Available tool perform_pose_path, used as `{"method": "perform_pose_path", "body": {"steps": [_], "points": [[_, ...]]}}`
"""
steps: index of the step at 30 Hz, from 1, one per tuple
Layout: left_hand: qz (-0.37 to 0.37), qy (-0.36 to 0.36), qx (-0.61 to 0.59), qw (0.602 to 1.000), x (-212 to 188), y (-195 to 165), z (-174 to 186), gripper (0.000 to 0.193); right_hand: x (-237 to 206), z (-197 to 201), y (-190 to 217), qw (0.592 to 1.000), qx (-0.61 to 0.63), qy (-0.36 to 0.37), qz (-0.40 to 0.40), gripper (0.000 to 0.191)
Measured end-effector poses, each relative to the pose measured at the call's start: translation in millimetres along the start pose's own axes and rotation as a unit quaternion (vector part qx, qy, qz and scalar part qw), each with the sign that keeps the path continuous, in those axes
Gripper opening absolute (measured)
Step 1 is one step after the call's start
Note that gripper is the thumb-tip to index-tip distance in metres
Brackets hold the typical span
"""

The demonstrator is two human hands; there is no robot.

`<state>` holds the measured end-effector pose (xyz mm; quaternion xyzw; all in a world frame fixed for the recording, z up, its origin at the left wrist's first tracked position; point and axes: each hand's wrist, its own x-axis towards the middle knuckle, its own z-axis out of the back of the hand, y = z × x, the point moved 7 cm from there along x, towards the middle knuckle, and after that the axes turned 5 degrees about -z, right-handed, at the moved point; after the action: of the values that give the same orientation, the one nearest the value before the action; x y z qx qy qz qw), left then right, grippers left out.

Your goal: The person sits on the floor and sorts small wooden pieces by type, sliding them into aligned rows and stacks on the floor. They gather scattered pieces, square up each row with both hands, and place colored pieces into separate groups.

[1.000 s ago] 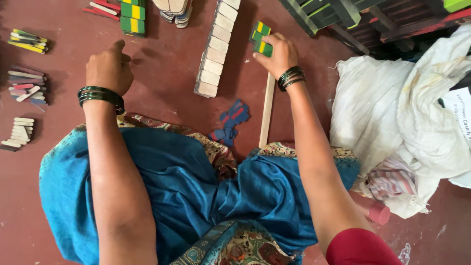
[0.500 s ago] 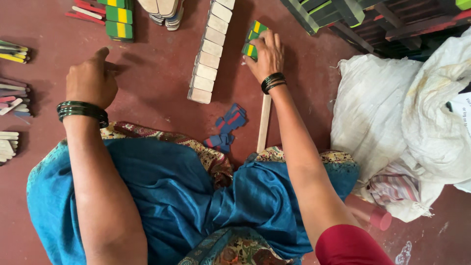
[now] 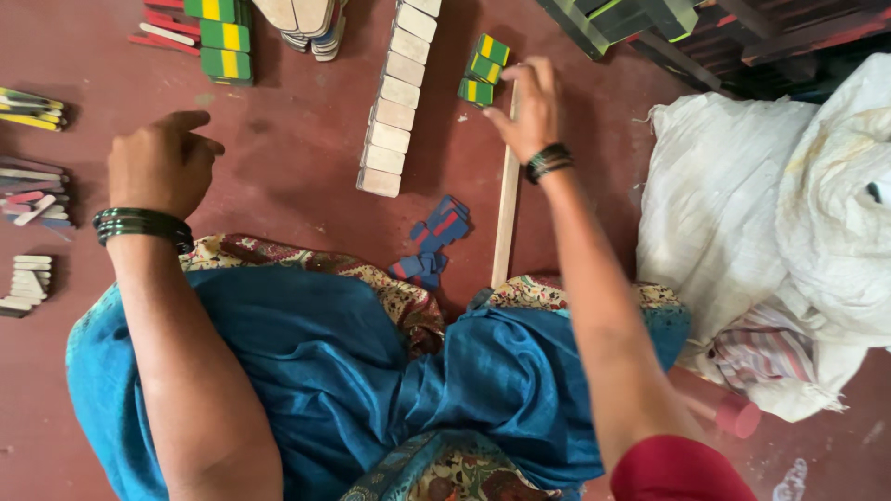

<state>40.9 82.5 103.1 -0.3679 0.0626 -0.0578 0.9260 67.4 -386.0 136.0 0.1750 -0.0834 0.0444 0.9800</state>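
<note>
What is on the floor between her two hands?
In the head view, a row of plain pale blocks lies on the red floor between the left hand and the right hand.

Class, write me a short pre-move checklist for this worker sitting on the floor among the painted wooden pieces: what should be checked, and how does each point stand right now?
1. Right hand within reach of the green-and-yellow blocks: ok, fingertips right beside them.
2. Right hand free of load: cannot tell, fingers curl with nothing clearly in them.
3. Left hand free: ok, loosely curled above bare red floor, holding nothing.
4. Row of plain wooden blocks intact: ok, they lie in a neat line.
5. Long wooden stick out of the way: not ok, it lies under the right wrist.
6. Blue pieces kept apart: ok, piled near the lap.
</note>
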Motion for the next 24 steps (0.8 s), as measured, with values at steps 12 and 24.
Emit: {"method": "perform_pose_path", "body": {"steps": [12, 24], "points": [[-0.146, 0.044, -0.673, 0.723, 33.0, -241.3, -169.8, 0.088, -40.4, -48.4, -61.7, 0.603, 0.762, -0.036, -0.233, 0.083], [-0.115, -0.150, -0.484, 0.855, 83.6, -206.0, -272.7, 0.092, -15.5, -50.4, -81.9, 0.709, 0.659, -0.154, -0.200, 0.069]]}}
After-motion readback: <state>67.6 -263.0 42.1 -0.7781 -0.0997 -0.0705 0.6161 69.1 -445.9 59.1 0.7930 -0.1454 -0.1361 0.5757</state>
